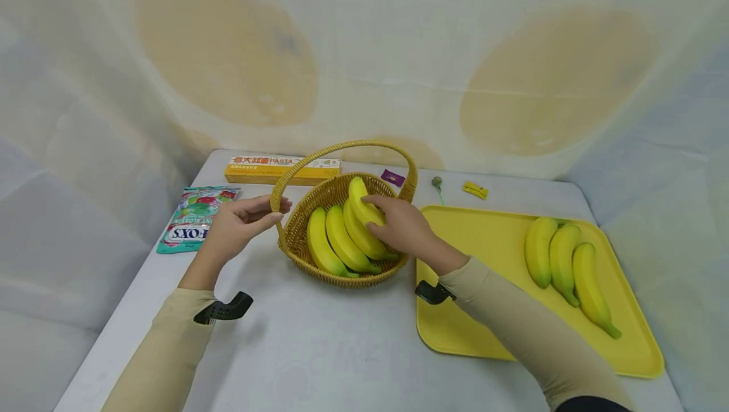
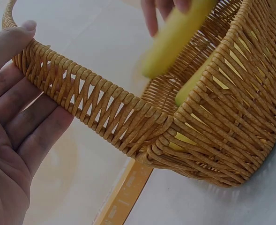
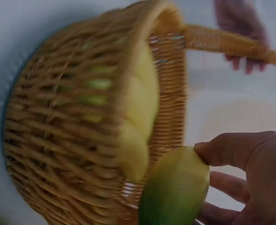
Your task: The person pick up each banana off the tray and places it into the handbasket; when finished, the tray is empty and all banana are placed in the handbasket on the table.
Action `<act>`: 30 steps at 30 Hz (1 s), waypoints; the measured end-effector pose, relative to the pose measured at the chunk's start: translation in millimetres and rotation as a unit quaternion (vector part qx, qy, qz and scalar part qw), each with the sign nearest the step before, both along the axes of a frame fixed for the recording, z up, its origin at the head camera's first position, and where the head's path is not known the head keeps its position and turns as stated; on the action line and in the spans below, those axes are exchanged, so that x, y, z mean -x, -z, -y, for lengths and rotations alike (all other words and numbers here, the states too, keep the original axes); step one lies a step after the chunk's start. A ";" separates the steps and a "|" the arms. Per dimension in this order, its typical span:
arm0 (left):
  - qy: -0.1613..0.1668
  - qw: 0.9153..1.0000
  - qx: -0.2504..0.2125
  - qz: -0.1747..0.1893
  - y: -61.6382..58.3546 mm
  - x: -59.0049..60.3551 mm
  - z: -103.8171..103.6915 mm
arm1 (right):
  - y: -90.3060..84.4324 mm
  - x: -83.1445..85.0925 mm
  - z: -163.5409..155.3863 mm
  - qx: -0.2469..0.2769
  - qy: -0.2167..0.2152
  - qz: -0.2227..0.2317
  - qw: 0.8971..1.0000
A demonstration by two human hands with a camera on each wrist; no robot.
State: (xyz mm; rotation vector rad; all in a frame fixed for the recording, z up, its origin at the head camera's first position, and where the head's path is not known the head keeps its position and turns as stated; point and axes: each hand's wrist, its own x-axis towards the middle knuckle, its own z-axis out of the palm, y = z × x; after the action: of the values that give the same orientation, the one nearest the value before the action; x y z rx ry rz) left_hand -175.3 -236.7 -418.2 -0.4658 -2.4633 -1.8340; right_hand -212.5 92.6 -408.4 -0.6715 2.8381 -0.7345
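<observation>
A woven wicker basket (image 1: 350,281) with a tall arched handle (image 1: 364,143) stands mid-table, three yellow bananas (image 1: 321,244) lying side by side in it. My left hand (image 1: 236,225) holds the left side of the handle, thumb on one face and fingers behind it, as the left wrist view shows. Over the basket's right part, my right hand (image 1: 401,225) pinches another banana (image 1: 359,193) between thumb and fingers. In the right wrist view this banana's greenish end (image 3: 173,192) is near the basket's rim (image 3: 133,61).
To the right lies a yellow tray (image 1: 473,342) bearing three bananas (image 1: 592,285). Behind the basket are a pasta box (image 1: 256,171), a purple packet (image 1: 393,177), a green-stemmed lollipop (image 1: 437,183) and a small yellow packet (image 1: 475,190). A green Fox's bag (image 1: 190,219) lies at left.
</observation>
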 end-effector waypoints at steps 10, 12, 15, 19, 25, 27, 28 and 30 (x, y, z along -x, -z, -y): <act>0.002 1.000 0.001 -0.004 -0.4 0.1 -0.4 | 14.0 13.5 13.1 -0.077 0.020 -0.014 0.997; 0.001 1.000 0.003 -0.005 -0.2 0.1 -0.2 | 13.5 13.2 13.1 -0.075 0.021 -0.013 0.997; 0.002 1.000 0.004 -0.008 0.4 0.2 0.2 | 12.6 12.5 12.8 -0.065 0.023 -0.005 0.998; 0.000 1.000 0.002 -0.008 1.6 0.5 1.0 | 11.9 11.5 13.6 -0.044 0.019 0.009 0.999; -0.001 1.000 0.001 -0.005 3.5 1.8 1.3 | 13.9 10.6 14.6 -0.028 0.017 0.015 0.999; -0.002 1.000 0.001 -0.003 3.8 2.1 1.4 | 15.4 11.5 14.7 -0.022 0.018 0.013 1.000; -0.003 1.000 0.001 -0.002 3.9 2.2 1.4 | 16.6 12.2 14.6 -0.019 0.018 0.012 1.000; -0.004 1.000 -0.002 0.000 4.0 2.2 1.5 | 18.9 13.7 14.3 -0.013 0.017 0.014 1.000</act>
State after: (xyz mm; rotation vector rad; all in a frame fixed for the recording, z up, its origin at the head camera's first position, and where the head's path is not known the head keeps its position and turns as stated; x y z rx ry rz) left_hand -177.5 -238.2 -422.2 -0.4554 -2.4582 -1.8348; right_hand -226.1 78.3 -427.3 -0.6068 2.8339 -0.7064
